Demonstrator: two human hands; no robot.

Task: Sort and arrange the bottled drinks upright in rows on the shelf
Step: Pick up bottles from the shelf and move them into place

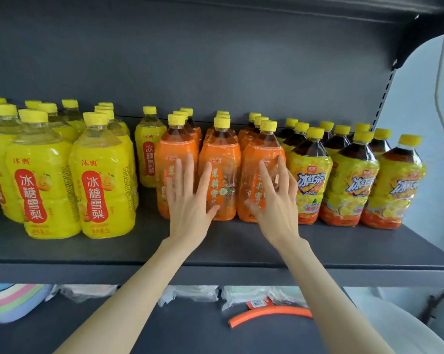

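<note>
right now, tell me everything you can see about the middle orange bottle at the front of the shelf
The middle orange bottle is clear plastic with a yellow screw cap, dark amber drink showing at the neck, and a glossy orange wrap printed with Chinese characters and a small white flower. It stands upright in the front row on the dark grey shelf, between two matching bottles, with more behind it. The left hand lies open against its lower left side; the right hand is on the neighbouring bottle.
</note>
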